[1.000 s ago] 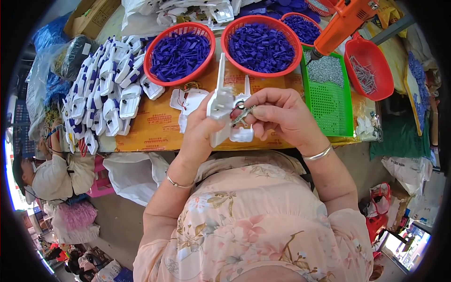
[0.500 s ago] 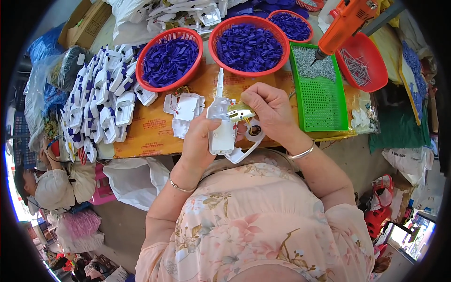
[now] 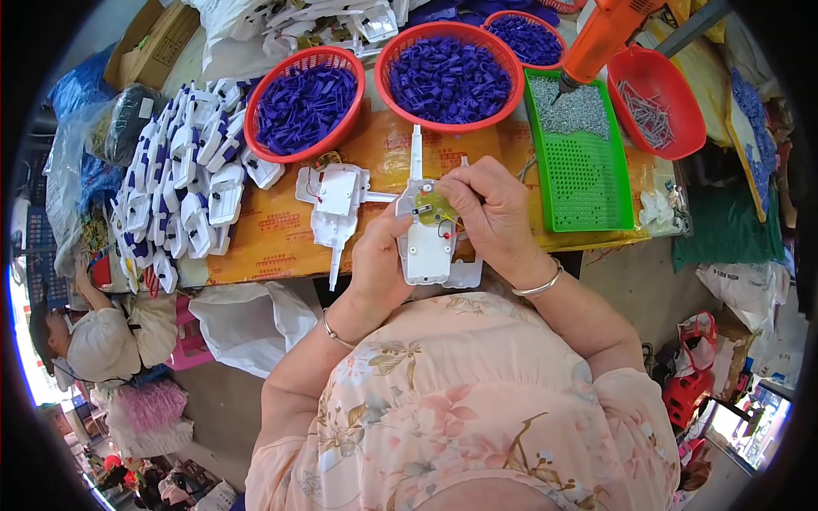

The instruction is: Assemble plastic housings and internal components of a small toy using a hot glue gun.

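My left hand (image 3: 377, 254) is closed on the left side of a white plastic housing (image 3: 427, 257), whose narrow stem points away from me. A round yellow-green circuit board (image 3: 436, 207) with thin wires lies over the housing's upper part. The fingers of my right hand (image 3: 492, 207) pinch that board at its right edge. Part of another white piece shows beneath the housing near my body. To the left on the table lies a second white housing (image 3: 338, 203) with a red wire.
Red baskets of dark blue plastic parts (image 3: 449, 79) stand at the back. A green tray (image 3: 588, 183) with small screws and a red bowl of metal pins (image 3: 673, 128) are at right. An orange power screwdriver (image 3: 601, 38) hangs above the tray. Assembled white-and-blue pieces (image 3: 183, 183) pile up at left.
The board has turned flatter and come down onto the housing's upper part. The housing has shifted slightly right, and the second housing on the table shows more fully.
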